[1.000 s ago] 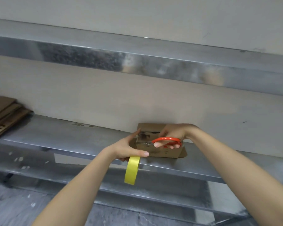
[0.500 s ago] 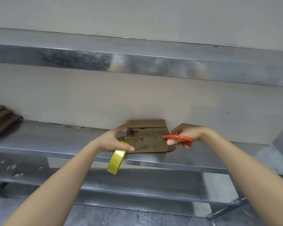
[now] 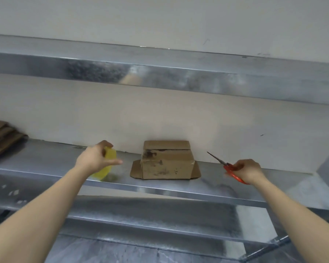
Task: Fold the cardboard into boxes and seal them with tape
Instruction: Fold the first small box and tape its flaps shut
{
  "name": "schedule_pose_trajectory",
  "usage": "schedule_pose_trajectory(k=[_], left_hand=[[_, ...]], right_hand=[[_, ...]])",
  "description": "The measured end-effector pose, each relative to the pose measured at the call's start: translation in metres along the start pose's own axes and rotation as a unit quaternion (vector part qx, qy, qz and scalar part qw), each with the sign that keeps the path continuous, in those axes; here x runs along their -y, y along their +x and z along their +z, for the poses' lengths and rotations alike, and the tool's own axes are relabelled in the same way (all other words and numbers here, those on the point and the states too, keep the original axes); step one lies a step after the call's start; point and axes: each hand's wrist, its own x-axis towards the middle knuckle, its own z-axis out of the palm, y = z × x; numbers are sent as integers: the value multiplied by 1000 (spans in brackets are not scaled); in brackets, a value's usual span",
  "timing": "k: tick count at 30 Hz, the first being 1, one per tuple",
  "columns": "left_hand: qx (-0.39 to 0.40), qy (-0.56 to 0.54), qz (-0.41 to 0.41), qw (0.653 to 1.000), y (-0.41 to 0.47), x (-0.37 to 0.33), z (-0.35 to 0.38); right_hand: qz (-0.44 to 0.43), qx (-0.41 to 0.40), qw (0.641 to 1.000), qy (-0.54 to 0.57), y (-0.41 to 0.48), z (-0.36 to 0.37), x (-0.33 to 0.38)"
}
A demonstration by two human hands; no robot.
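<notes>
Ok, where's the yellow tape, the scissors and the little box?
yellow tape roll [image 3: 110,155]: head view, on its upper yellow edge.
red-handled scissors [image 3: 228,169]: head view, on the red handle by the blades.
cardboard box [image 3: 167,165]: head view, middle of the front face.

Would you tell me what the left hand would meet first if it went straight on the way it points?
Probably the box: the left hand, gripping the tape, points right along the shelf toward it, with nothing between. Depth is unclear.

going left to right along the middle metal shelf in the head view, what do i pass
stack of flat brown cardboard sheets → left hand gripping the yellow tape roll → folded brown cardboard box → red-handled scissors held in the right hand
</notes>
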Motion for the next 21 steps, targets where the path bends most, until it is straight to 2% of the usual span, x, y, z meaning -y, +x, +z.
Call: schedule_pose_trajectory(k=[2, 4, 6, 9, 14, 17, 19, 21], left_hand=[[-11, 89, 5, 996, 5, 4, 16], [4, 126, 12, 992, 8, 7, 34], [15, 130, 14, 991, 12, 8, 48], [11, 123, 19, 992, 19, 4, 59], [8, 138, 72, 988, 31, 0, 60], [7, 40, 157, 987, 38, -3, 52], [25, -3, 248, 968, 40, -11, 42], [23, 7, 351, 936, 40, -21, 33]], right_hand=[[22, 12, 999, 44, 5, 13, -5], [38, 43, 996, 64, 8, 24, -3], [37, 54, 998, 27, 11, 33, -1], [29, 27, 999, -18, 16, 42, 1], [48, 2, 993, -106, 21, 46, 16], [22, -84, 996, -36, 20, 38, 45], [-56, -145, 987, 40, 17, 33, 73], [-139, -189, 966, 109, 7, 29, 107]])
